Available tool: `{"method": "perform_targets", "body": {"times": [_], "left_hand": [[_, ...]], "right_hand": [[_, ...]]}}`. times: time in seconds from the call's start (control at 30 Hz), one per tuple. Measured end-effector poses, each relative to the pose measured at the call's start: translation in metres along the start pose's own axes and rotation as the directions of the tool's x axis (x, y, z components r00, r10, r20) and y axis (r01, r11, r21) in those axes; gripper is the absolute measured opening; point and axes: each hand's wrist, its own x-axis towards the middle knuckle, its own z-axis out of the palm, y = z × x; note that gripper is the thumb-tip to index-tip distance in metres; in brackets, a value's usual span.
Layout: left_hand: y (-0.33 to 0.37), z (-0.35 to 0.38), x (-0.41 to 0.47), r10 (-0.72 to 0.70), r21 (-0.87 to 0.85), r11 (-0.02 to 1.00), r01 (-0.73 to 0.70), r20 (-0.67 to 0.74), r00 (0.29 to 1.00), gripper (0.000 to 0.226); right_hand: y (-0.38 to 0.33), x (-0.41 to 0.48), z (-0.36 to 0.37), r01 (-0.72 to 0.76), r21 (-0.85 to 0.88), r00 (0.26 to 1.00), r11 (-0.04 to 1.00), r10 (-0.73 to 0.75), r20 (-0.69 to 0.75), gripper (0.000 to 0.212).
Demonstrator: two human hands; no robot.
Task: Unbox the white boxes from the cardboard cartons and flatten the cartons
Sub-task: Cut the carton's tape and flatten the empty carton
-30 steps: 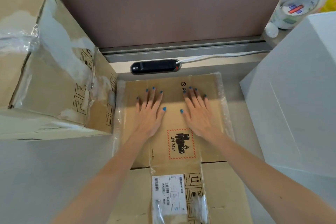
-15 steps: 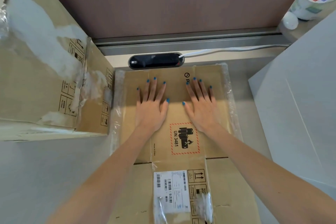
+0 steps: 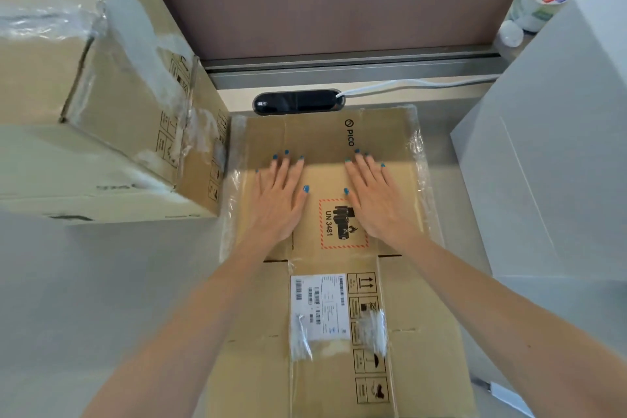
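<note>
Both hands have slid toward the near side along the flat carton (image 3: 339,142) since half a second ago. The PICO mark on the far part of the panel, partly covered by my right fingertips then, is now fully exposed.

1. Fingers (image 3: 283,168): all ten are straight and slightly spread, lying flat on the cardboard. They grasp nothing.
2. Left hand (image 3: 278,204): it presses palm-down on the panel, just left of the red-bordered hazard label (image 3: 342,224).
3. Right hand (image 3: 376,207): it presses palm-down just right of that label, its thumb side overlapping the label's right edge. The thumbs point toward each other and stay apart.
4. Flat carton: it lies collapsed on the grey desk (image 3: 101,282) in front of me, with clear tape along its left and right edges. A white shipping sticker (image 3: 320,305) sits on the near panel.
5. Second carton (image 3: 112,105): it sits on the left, not flattened, just beside the flat carton's left edge, with torn tape on its flaps.
6. White box (image 3: 549,163): it stands on the right, apart from the flat carton.
7. Far side: a black socket unit (image 3: 298,102) with a white cable (image 3: 407,83) lies at the foot of the brown partition (image 3: 322,0).
</note>
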Motion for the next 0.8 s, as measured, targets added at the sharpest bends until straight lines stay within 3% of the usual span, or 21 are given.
{"method": "perform_targets", "body": {"times": [0.37,0.8], "left_hand": [[0.005,0.034,-0.121,-0.024,0.075,0.997,0.028,-0.060,0.998,0.061],[0.003,0.056,-0.129,-0.012,0.111,0.993,0.030,-0.160,0.987,0.061]], "right_hand": [[-0.020,-0.111,0.032,-0.031,0.055,0.999,0.998,0.029,0.022,0.059],[-0.017,-0.125,0.062,-0.024,0.053,0.995,0.998,0.029,-0.098,0.062]]}}
